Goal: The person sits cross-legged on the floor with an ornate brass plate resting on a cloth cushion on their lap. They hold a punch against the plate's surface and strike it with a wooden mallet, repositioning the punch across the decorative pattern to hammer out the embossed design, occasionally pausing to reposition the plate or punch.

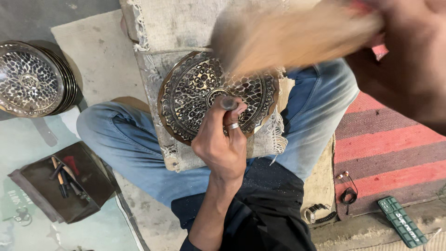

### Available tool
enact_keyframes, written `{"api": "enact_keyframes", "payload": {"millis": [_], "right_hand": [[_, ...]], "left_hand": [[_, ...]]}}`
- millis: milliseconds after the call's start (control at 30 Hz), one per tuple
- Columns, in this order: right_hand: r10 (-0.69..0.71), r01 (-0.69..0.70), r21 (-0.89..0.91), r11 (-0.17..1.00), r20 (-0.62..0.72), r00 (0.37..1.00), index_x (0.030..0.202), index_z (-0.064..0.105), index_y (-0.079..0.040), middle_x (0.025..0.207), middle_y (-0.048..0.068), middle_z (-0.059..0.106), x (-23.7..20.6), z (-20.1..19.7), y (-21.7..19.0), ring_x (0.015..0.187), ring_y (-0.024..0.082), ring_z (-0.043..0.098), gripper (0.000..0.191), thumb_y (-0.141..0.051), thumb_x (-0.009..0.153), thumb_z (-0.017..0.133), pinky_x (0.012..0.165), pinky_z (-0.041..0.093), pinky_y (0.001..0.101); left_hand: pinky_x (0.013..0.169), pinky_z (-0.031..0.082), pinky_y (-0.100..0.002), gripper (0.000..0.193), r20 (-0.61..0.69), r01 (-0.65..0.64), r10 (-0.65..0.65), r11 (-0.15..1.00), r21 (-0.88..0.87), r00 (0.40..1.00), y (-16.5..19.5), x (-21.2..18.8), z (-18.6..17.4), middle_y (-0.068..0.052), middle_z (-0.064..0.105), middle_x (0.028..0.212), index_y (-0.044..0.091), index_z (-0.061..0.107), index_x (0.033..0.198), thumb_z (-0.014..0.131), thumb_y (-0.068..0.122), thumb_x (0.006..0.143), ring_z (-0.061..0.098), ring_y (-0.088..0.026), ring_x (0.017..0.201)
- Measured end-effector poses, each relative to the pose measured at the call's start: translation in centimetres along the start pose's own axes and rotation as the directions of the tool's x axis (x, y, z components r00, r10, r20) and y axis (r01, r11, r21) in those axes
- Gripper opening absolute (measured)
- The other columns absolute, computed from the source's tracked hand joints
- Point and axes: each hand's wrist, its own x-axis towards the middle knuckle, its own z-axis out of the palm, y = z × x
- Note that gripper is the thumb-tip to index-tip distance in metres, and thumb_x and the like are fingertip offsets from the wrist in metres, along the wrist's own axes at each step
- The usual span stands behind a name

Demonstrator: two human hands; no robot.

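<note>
On lap: one engraved plate (216, 95); left hand (222, 139) gripping one punch (228, 103); right hand (409, 60) blurred, grip unclear.

Brass plate (195, 93) dark floral engraving; jeans (139, 148) blue; rug (385, 148) red-grey striped.

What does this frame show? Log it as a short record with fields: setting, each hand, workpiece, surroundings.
setting: person seated cross-legged on the floor, padded board across the lap
left hand: left hand grips a small punch-like tool upright on the plate's centre
right hand: right hand raised at upper right, with a motion-blurred wooden tool; grip unclear
workpiece: round engraved metal plate lying flat on the board
surroundings: stack of similar plates at left; open tool case; wristwatch; earphones
</note>
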Motion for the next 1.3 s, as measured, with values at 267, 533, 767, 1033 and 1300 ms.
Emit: {"api": "enact_keyframes", "payload": {"millis": [267,533,767,1033,1300], "right_hand": [[-0.070,0.062,-0.236,0.970,-0.023,0.997,0.119,0.070,-0.003,0.098,0.013,0.072,0.3,0.5,-0.2,0.083,0.024,0.071,0.032,0.014,0.092,0.074,0.074,0.057,0.0343],[0.021,-0.018,-0.132,0.991,0.022,1.000,0.129,0.064,-0.004,0.110,0.009,0.071,0.1,0.2,-0.9,0.083,0.020,0.071,0.038,0.004,0.093,0.073,0.076,0.057,0.0323],[0.082,-0.075,-0.151,0.986,0.040,0.996,0.124,0.065,-0.002,0.104,0.008,0.070,0.3,0.0,-1.0,0.091,0.024,0.072,0.038,-0.002,0.089,0.078,0.078,0.058,0.0348],[0.030,-0.023,-0.254,0.967,0.022,0.999,0.119,0.068,-0.003,0.099,0.009,0.074,0.1,-0.2,-1.3,0.088,0.025,0.074,0.035,0.002,0.087,0.079,0.077,0.058,0.0365],[0.208,-0.207,-0.120,0.971,-0.005,0.978,0.129,0.061,-0.005,0.101,0.005,0.067,-1.5,0.6,-0.3,0.093,0.020,0.068,0.037,-0.003,0.096,0.077,0.084,0.055,0.0354]], "left_hand": [[0.082,0.063,-0.032,0.022,0.021,-0.012,0.012,1.000,0.013,1.000,0.1,0.1,-0.3,-0.013,0.075,0.104,-0.003,0.066,0.116,0.062,-0.011,0.095,0.078,-0.023,0.097],[0.082,0.066,-0.029,0.025,-0.007,-0.026,0.026,1.000,0.001,1.000,-0.5,0.0,0.2,-0.012,0.076,0.104,-0.003,0.066,0.116,0.063,-0.016,0.094,0.079,-0.022,0.096],[0.080,0.066,-0.027,0.025,-0.002,-0.003,0.003,1.000,-0.026,1.000,-0.3,0.1,0.1,-0.013,0.076,0.105,-0.003,0.066,0.116,0.061,-0.017,0.095,0.079,-0.021,0.098],[0.081,0.064,-0.031,0.022,0.020,-0.020,0.019,0.997,0.080,1.000,0.0,0.3,-0.5,-0.011,0.075,0.099,-0.001,0.067,0.109,0.064,-0.015,0.092,0.078,-0.022,0.092],[0.080,0.064,-0.033,0.025,0.026,-0.010,0.008,0.999,0.052,1.000,-0.4,0.2,-0.1,-0.011,0.075,0.099,0.000,0.068,0.112,0.066,-0.015,0.092,0.079,-0.023,0.092]]}}
